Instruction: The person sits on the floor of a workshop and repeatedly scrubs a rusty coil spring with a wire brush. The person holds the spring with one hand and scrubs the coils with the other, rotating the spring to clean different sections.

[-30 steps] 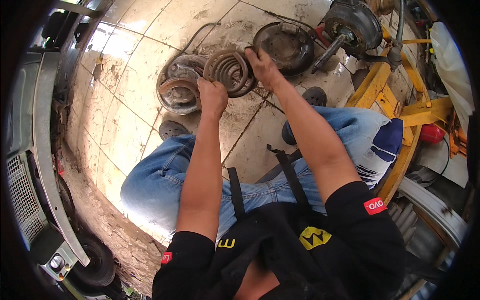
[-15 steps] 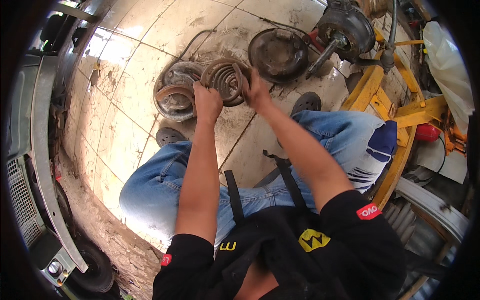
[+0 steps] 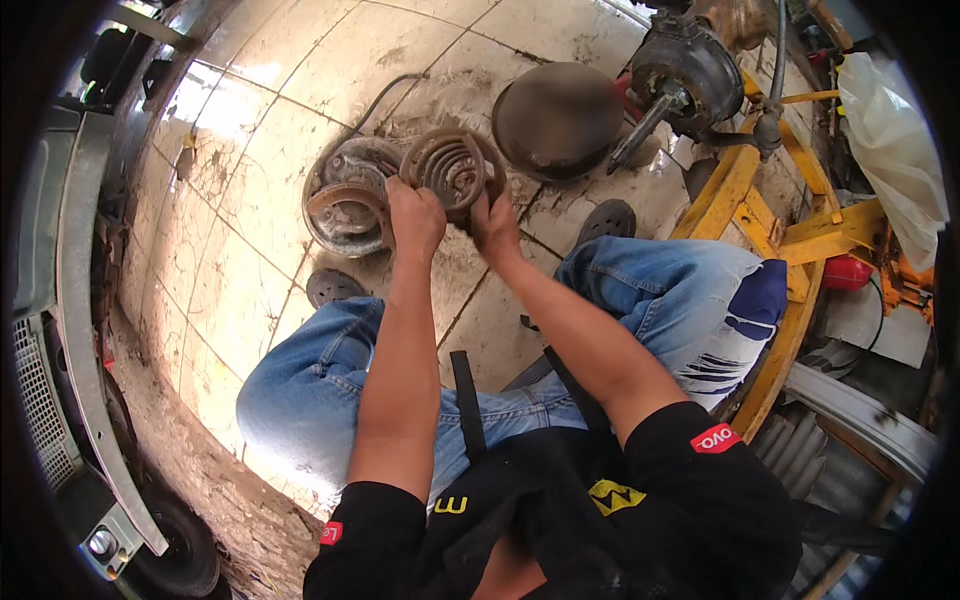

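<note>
Basically, right hand (image 3: 495, 228) is grasping coil spring (image 3: 450, 172) by its right rim, probably steadying it beside curved brake shoe (image 3: 342, 191); left hand (image 3: 415, 218) is curling between them, can't tell its grip.

Upper centre: round dark plate (image 3: 558, 120) blurred, surface detail unreadable. Centre: right hand (image 3: 497, 228) covers the lower right of the coil spring (image 3: 452, 165); some of its fingers out of sight. Left hand (image 3: 415, 222) overlaps the spring's lower left and the right end of the curved brown shoe (image 3: 345, 194); can't tell which its fingers close on. Left clog (image 3: 333, 285): heel hidden under jeans (image 3: 310, 375). Upper right: axle assembly (image 3: 685, 65) cut by top edge. Left: grille (image 3: 40, 395) cut by dark lens rim. Lower left: tyre (image 3: 185, 545) partly behind bumper (image 3: 80, 300).
</note>
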The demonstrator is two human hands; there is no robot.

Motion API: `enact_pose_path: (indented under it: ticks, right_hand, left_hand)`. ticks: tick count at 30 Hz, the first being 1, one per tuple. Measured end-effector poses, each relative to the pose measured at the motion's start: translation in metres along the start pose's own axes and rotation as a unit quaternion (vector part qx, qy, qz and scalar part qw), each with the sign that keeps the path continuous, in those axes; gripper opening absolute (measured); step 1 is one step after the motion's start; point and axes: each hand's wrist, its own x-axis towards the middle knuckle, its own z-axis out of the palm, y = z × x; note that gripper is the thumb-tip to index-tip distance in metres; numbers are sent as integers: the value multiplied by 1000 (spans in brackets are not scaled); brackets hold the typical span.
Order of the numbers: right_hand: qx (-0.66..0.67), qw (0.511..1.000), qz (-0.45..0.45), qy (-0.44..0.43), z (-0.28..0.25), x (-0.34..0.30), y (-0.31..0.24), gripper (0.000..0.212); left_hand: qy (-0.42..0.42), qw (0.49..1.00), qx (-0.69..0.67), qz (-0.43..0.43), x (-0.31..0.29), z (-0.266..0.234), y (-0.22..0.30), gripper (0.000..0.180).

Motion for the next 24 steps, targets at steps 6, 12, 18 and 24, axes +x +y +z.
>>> enact_pose_path:
  ticks: [6,12,18,24]
  right_hand:
    - [40,994,74,-75,-18,49,25,51]
    - [59,994,59,-72,-6,36,15,47]
    - [387,911,137,-37,-16,68,20,41]
    - [65,980,17,-189,-29,95,44,38]
  left_hand:
    - [-41,997,50,-29,1,4,6,51]
    - [-91,993,71,34,35,-29,13,49]
    - [-195,926,314,-72,22,-35,61,54]
    - [-176,951,252,7,44,-49,52,60]
